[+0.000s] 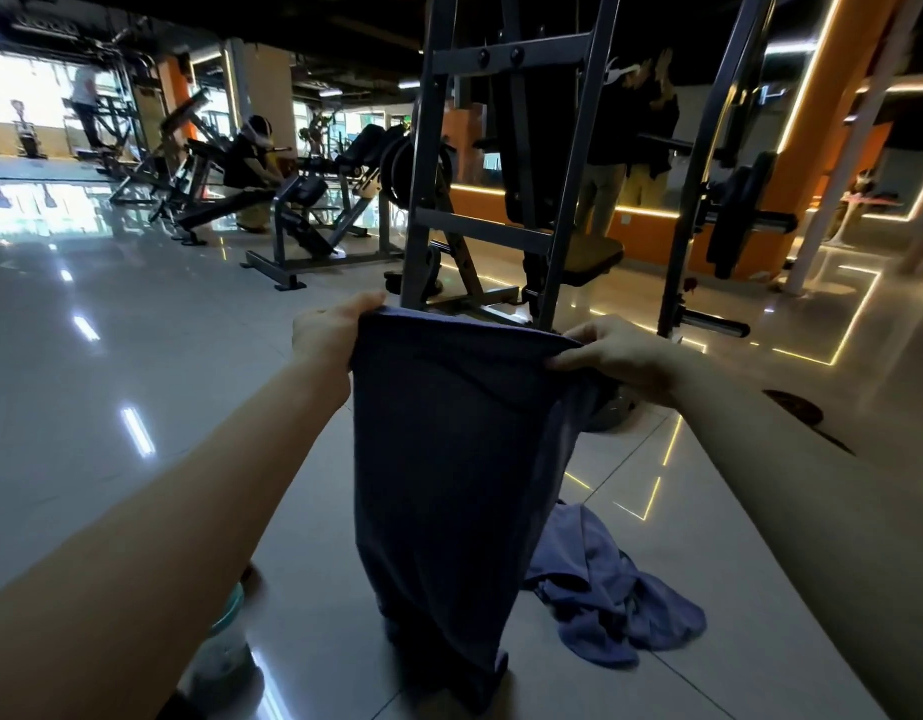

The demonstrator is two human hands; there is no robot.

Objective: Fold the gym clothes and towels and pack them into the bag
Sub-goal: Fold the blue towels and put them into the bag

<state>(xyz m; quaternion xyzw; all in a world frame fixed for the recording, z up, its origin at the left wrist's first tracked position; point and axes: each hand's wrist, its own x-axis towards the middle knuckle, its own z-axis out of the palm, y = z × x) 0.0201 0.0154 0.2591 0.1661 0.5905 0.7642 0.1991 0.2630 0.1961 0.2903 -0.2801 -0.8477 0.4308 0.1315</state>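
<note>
Holding up a dark navy garment [438,485] in the air in front of the body, both arms stretched forward. Left hand [326,332] clenched on the top left corner of the cloth, fingers wrapped over the upper hem. Right hand [612,356] gripping the top right corner, fingers curled over the hem as well. Pulled fairly tight between the two hands along the top edge, then hanging straight down, narrower toward the bottom. Lowest end bunched close to the floor [111,356]; cannot tell whether touching it or not.

Lying on the floor tiles just right of the hanging garment, partly hidden behind it: a second cloth [615,595], lighter blue, crumpled in a loose heap.

Standing on the floor under the left forearm: a clear bottle [222,652] with a greenish top, mostly blurred.

Just beyond the hands, a dark metal machine frame [501,226] on the same glossy floor. Further back, more gym machines [303,215], orange walls [656,236] with light strips, and some persons [636,127], too dim to describe.
</note>
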